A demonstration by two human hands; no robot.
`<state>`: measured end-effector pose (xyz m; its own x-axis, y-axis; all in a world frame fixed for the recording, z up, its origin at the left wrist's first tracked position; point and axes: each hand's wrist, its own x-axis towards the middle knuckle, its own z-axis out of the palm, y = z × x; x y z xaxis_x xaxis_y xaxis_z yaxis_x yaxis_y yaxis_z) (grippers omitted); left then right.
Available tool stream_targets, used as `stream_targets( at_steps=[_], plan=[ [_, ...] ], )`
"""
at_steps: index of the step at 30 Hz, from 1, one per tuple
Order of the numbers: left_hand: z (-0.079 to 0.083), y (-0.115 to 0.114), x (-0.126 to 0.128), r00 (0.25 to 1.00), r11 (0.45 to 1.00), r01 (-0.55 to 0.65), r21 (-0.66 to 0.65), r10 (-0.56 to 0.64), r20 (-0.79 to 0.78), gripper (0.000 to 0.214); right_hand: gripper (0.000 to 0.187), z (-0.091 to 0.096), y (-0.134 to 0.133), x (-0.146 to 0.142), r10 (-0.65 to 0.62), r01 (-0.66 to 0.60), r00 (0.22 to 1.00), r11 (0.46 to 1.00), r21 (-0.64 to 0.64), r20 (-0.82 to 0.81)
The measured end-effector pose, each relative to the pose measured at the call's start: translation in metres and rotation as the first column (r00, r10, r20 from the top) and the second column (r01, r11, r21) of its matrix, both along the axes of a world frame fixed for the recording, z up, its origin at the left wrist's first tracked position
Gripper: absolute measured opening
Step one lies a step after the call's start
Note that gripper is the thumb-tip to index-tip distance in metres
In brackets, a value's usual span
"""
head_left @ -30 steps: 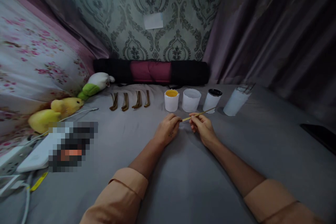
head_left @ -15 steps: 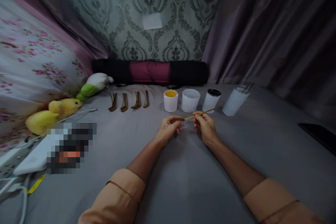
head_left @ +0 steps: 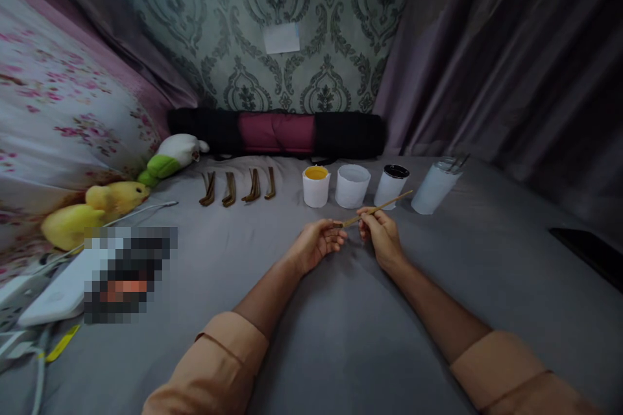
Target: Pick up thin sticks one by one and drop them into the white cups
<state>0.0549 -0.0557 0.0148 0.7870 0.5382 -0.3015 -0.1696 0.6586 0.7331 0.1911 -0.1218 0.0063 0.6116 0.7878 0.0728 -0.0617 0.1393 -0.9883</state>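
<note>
While the right hand (head_left: 383, 237) pinches a thin stick (head_left: 396, 199), I can't tell if the left hand (head_left: 314, 245) alongside does.

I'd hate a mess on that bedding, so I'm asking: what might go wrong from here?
The thin brown stick is pinched in the right hand; whether the left hand also grips its other end is unclear, so it might slip. In this view the stick crosses in front of the black-topped container, so a careless swing could knock it. That container stands on wrinkled grey cloth, where a bump might tip it.
</note>
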Motion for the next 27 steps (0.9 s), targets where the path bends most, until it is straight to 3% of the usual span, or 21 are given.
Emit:
stream_targets(
  at_steps=[27],
  plan=[
    [-0.0035, -0.0032, 0.0008, 0.997, 0.998, 0.068, 0.007, -0.068, -0.044, 0.014, 0.019, 0.0076, -0.0068, 0.0015, 0.022, -0.019, 0.998, 0.998, -0.063, 0.053]
  ],
)
